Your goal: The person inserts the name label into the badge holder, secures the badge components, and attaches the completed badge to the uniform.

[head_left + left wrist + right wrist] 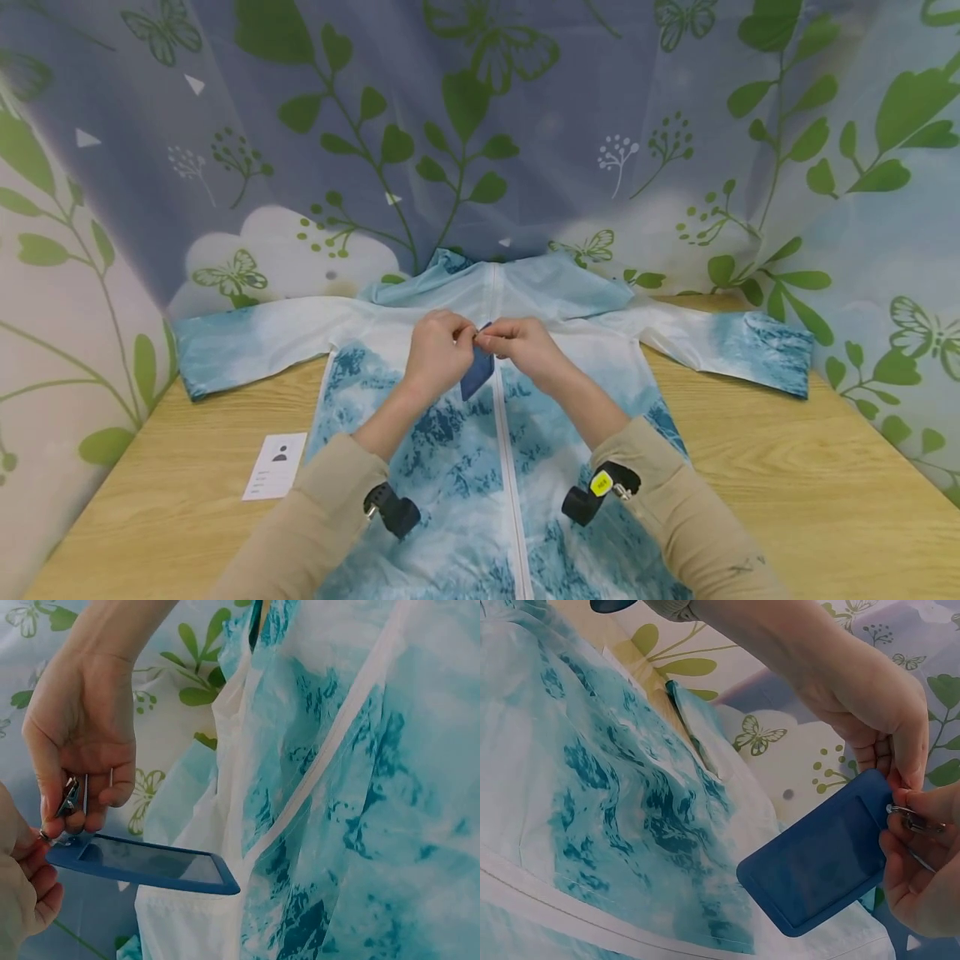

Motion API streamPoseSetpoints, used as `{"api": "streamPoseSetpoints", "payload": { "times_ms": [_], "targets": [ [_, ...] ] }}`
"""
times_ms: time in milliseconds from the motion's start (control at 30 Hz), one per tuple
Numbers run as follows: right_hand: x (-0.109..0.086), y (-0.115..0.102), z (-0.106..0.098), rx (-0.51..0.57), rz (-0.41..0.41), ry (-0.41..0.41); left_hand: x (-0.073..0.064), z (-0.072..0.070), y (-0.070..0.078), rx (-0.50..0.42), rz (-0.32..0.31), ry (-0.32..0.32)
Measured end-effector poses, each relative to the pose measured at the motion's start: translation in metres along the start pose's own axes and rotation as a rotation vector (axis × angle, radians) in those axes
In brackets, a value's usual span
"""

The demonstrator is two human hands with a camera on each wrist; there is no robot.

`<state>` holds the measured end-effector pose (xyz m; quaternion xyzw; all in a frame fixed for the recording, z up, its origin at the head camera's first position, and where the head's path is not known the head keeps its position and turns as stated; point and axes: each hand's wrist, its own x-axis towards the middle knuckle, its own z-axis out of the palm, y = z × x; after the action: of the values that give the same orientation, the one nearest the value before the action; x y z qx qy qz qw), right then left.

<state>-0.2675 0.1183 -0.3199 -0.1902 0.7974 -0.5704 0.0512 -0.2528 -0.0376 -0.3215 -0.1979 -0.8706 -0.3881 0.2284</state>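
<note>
A blue badge holder (477,377) with a clear window hangs between my two hands over the jacket's chest. My left hand (441,352) pinches its top end, beside the small ring. A shiny metal clip (915,822) joined to that end is held in the fingers of my right hand (527,348). In the left wrist view, the clip (70,796) shows above the holder (150,862). Below lies a blue-and-white zip jacket (420,467), spread flat with both sleeves out. The fingertips partly hide the joint of clip and holder.
On the wooden table (757,467), left of the jacket, lies a white card (274,467) with a portrait icon and lines of print. A leaf-patterned curtain (570,133) closes off the back and both sides.
</note>
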Motion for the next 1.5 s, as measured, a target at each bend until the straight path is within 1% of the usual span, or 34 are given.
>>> {"api": "streamPoseSetpoints", "payload": {
  "times_ms": [200, 300, 433, 600, 700, 833, 933, 1000, 1133, 1267, 1367, 1500],
  "targets": [
    [0.002, 0.002, 0.001, 0.041, 0.053, 0.016, 0.003, 0.003, -0.002, -0.088, -0.081, -0.010],
    [0.003, 0.002, 0.000, 0.055, 0.071, 0.016, 0.004, 0.003, -0.001, -0.127, -0.136, -0.024],
    [0.004, 0.003, 0.001, 0.072, 0.075, 0.011, 0.005, 0.001, 0.000, -0.147, -0.211, -0.042],
    [0.003, 0.005, 0.001, 0.068, 0.078, 0.005, 0.005, 0.001, 0.000, -0.156, -0.267, -0.039],
    [0.002, 0.008, 0.000, 0.066, 0.086, -0.010, 0.005, 0.003, 0.000, -0.169, -0.301, -0.054],
    [0.002, 0.011, 0.000, 0.073, 0.101, -0.016, 0.006, 0.003, 0.000, -0.169, -0.331, -0.068],
    [0.003, 0.011, 0.001, 0.095, 0.123, -0.015, 0.007, 0.001, 0.000, -0.135, -0.318, -0.078],
    [0.004, 0.010, 0.001, 0.101, 0.134, -0.020, 0.007, -0.001, 0.000, -0.103, -0.285, -0.093],
    [0.004, 0.008, 0.000, 0.079, 0.158, -0.026, 0.007, -0.005, 0.002, -0.043, -0.197, -0.152],
    [0.005, 0.005, -0.003, 0.049, 0.166, -0.018, 0.008, -0.006, 0.002, -0.032, -0.136, -0.190],
    [0.005, 0.004, -0.005, 0.037, 0.160, -0.008, 0.009, -0.005, 0.001, -0.044, -0.126, -0.190],
    [0.006, 0.004, -0.006, 0.027, 0.139, -0.007, 0.010, -0.003, 0.000, -0.072, -0.143, -0.160]
  ]
}}
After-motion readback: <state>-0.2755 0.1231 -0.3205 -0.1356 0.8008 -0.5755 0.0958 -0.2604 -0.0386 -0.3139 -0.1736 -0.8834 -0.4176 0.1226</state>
